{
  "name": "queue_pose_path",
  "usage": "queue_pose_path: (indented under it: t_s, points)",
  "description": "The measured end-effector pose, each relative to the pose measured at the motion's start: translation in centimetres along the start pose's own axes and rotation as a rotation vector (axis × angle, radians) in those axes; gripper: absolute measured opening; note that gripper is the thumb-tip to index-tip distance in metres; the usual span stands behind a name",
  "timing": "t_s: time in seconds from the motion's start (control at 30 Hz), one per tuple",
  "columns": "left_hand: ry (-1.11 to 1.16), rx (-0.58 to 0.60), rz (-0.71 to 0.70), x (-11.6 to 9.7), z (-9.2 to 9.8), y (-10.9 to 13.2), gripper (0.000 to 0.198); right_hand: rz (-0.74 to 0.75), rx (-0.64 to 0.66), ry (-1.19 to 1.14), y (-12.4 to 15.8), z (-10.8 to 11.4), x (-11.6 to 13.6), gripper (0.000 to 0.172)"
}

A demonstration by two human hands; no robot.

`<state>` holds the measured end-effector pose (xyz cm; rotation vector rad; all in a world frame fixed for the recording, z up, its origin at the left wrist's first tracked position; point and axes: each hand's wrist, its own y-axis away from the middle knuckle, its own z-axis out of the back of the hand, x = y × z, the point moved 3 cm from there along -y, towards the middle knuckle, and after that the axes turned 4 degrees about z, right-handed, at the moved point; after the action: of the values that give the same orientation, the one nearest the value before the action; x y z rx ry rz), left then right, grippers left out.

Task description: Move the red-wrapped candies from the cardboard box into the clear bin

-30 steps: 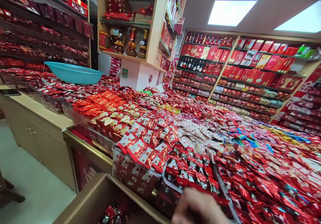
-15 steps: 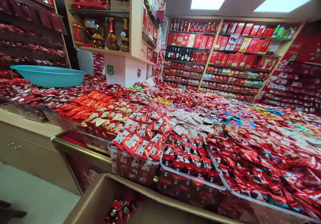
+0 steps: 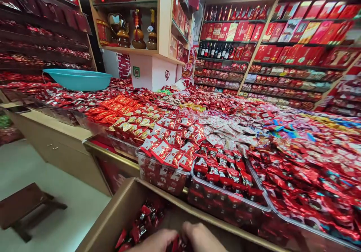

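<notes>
At the bottom edge, my left hand [image 3: 153, 242] and my right hand [image 3: 203, 239] are down inside an open cardboard box [image 3: 121, 210]. They are curled close together over a bunch of small red candy packets [image 3: 175, 244], and only the backs of the hands show. More red packets [image 3: 143, 218] lie in the box to the left of my hands. Just beyond the box stands a clear bin of red-and-black packets [image 3: 222, 173], with a bin of red-and-white packets [image 3: 166, 154] to its left.
A wide display table [image 3: 296, 161] is heaped with red candy packets. A teal basin [image 3: 77, 79] sits at its far left. A low wooden stool [image 3: 25, 207] stands on the floor at left beside a beige counter [image 3: 56, 139]. Shelves of red boxes and bottles [image 3: 254, 37] line the back wall.
One second ago one hand was at the red-and-black bin, then no hands showed. Now both hands are in the cardboard box on red packets. The view has tilted down.
</notes>
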<state>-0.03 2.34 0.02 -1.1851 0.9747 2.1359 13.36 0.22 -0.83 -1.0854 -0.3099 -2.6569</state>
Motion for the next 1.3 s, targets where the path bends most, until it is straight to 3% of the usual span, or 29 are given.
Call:
queue_pose_path:
  t_s: [0.1,0.27,0.4,0.57,0.73,0.97,1.07,1.17,1.3]
  points:
    - [0.229,0.007,-0.070,-0.9,0.3,0.5,0.035,0.016,-0.088,0.014,1.1,1.6,1.8,0.015]
    - [0.444,0.077,-0.062,-3.6,0.6,1.3,0.044,-0.008,-0.090,-0.533,2.9,4.7,3.4,0.019]
    - [0.630,0.108,-0.095,-5.5,0.4,1.2,0.042,-0.055,-0.098,-0.918,3.2,5.1,3.6,0.029]
    - [0.672,0.036,-0.160,-6.5,0.4,0.6,0.037,-0.061,-0.172,-1.090,3.1,5.4,3.0,0.031]
    - [0.680,-0.191,-0.161,-6.7,1.0,0.0,0.025,-0.026,-0.294,-0.891,3.1,6.4,3.1,0.026]
    - [0.724,-0.268,-0.248,-5.6,0.2,-0.1,0.017,0.043,-0.315,-0.857,2.9,5.9,3.1,0.022]
    - [0.532,-0.269,-0.275,-5.2,0.8,0.2,0.015,0.139,-0.377,-0.646,3.2,6.6,3.4,0.018]
    - [0.083,-0.414,-0.384,-5.2,3.0,0.6,0.016,0.192,-0.527,-0.435,3.6,9.5,3.6,0.017]
    - [-0.355,-0.623,-0.412,-3.8,5.9,0.2,0.020,0.177,-0.781,-0.088,2.6,16.4,3.3,0.022]
